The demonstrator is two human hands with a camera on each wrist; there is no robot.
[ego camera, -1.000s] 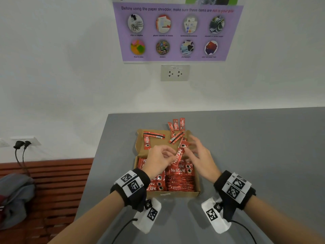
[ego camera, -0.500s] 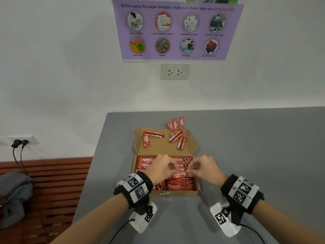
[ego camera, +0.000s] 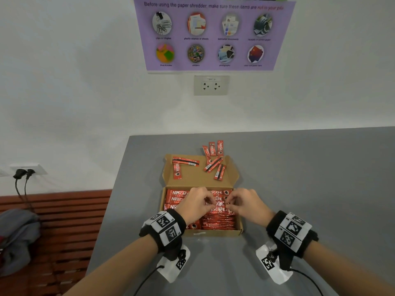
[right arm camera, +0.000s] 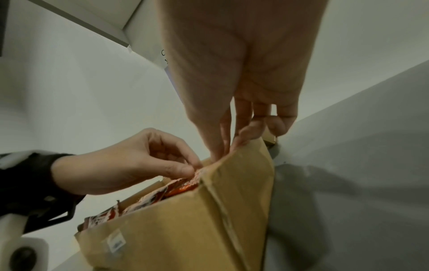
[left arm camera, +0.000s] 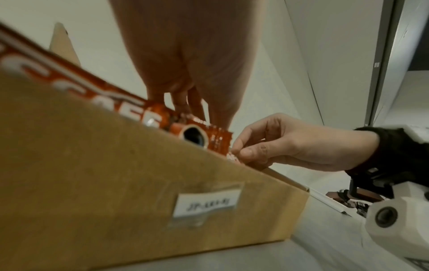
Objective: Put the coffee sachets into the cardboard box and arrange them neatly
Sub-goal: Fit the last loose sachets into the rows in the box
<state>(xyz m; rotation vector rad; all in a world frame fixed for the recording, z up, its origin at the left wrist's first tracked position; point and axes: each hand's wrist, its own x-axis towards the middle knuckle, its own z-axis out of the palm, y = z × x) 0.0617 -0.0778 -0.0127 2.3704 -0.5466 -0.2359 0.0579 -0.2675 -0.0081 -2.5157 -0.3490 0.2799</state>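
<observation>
head: seven loose sachets (ego camera: 214, 164), two hands (ego camera: 222, 202).

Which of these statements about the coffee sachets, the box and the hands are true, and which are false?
1. Both hands work over the box. True: the left hand and the right hand both pinch a sachet there.
2. The box lid is closed. False: the lid lies open and flat.
3. Loose sachets lie on the lid. True.
4. Every sachet is inside the box. False: three sachets lie on the table beyond the lid.
</observation>
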